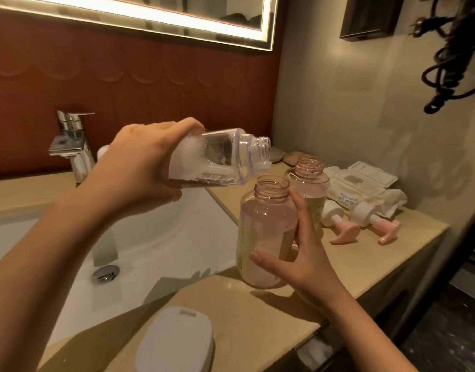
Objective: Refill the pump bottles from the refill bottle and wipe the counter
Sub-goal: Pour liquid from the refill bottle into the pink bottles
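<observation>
- The refill bottle (225, 159) is clear and uncapped. It is tipped close to horizontal, with its threaded mouth pointing right, just above the open neck of the near pump bottle (263, 232). White foam and a shallow pool of liquid lie along its lower side. Whether a stream leaves the mouth cannot be told.
- The left hand (140, 162) grasps the base end of the refill bottle, with the fingers wrapped over it and the thumb beneath.
- The near pump bottle is pink-tinted and stands upright on the counter (365, 259) at the right edge of the sink basin (164, 237). Its pump is off, and it is partly filled with pale liquid.
- The right hand (306, 259) grasps this bottle low on its right side, with the thumb across the front and the fingers reaching up behind.
- A second pump bottle (311, 178), also open, stands just behind the first.
- Two pump heads (338, 224) (376, 218) with pink spouts lie on the counter to the right of the bottles.
- A wet wipes pack (362, 181) with its lid raised lies behind the pump heads, near the wall.
- A white lidded container (177, 342) sits on the near counter edge.
- A chrome faucet (72, 140) stands behind the basin, and the drain (105, 272) is visible in the basin floor.
- A lit mirror (150, 12) hangs above.
</observation>
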